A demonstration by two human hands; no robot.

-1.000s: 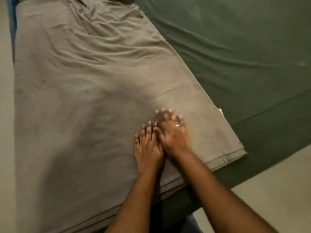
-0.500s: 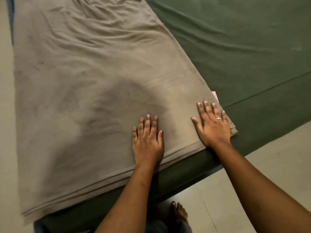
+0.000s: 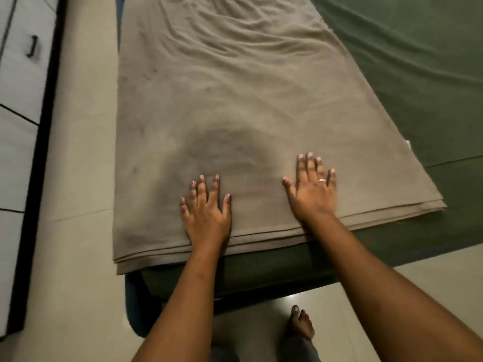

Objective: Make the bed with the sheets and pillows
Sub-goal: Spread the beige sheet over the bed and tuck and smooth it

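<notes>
a folded taupe sheet (image 3: 235,113) lies lengthwise on the left part of the bed (image 3: 132,307), on top of a dark green sheet (image 3: 418,74) that covers the rest of the surface and hangs down over the foot end. the taupe sheet's near end shows several stacked layers and stops just short of the foot of the bed; its far half is rippled with creases, the near half lies smoother. the left hand (image 3: 207,215) rests palm down on that near end, fingers straight and spread, its grip wide and holding nothing. the right hand (image 3: 312,194) rests palm down beside it, apart from the left, fingers straight with the thumb out, its grip just as wide with nothing in it; a ring (image 3: 322,180) sits on one finger. both wrists cross the layered near edge. a small white tag (image 3: 407,143) pokes out at the taupe sheet's right edge, against the green sheet. at the near left corner a blue part of the bed shows below the sheets. a pale floor (image 3: 78,178) runs along the left side, and beyond it stands a light cabinet (image 3: 18,100) with a dark handle (image 3: 32,46). a bare foot (image 3: 299,323) stands on the floor at the foot end, between the two forearms.
</notes>
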